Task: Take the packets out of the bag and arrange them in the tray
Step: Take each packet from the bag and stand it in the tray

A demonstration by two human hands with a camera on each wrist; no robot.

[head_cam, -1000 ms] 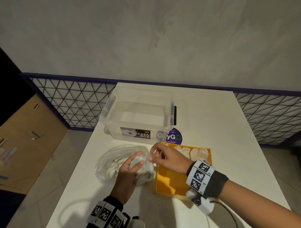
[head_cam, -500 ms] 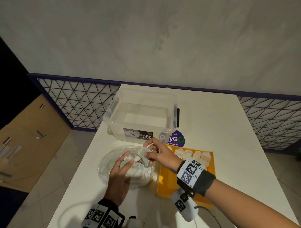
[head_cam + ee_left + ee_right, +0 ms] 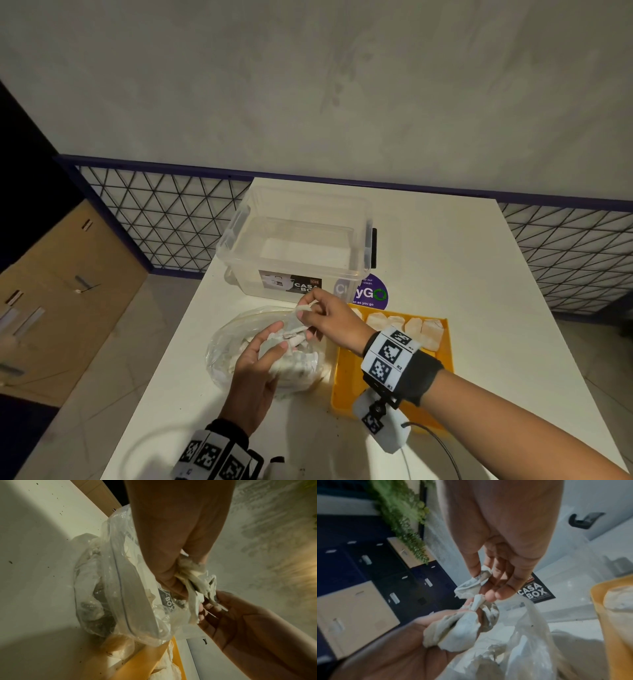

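Note:
A clear plastic bag (image 3: 233, 346) of white packets lies on the table, left of the orange tray (image 3: 352, 383). My left hand (image 3: 277, 341) holds a clump of packets (image 3: 458, 631) at the bag's mouth. Just above it, my right hand (image 3: 310, 310) pinches one crumpled white packet (image 3: 474, 586) between thumb and fingers. The packet still touches the clump. In the left wrist view my left fingers (image 3: 171, 582) curl round the packets (image 3: 197, 577), with the right hand (image 3: 223, 608) close beside. Several packets (image 3: 411, 329) stand in a row along the tray's far side.
A clear lidless storage box (image 3: 298, 246) stands on the white table (image 3: 462, 274) just behind the bag. A purple round sticker (image 3: 375, 294) lies by the tray's far edge. A cable (image 3: 442, 445) runs from my right wrist. The table's left edge is near the bag.
My right hand has drawn a packet up and away from the bag's mouth. My left hand has stayed on the bag, holding the clump of packets.

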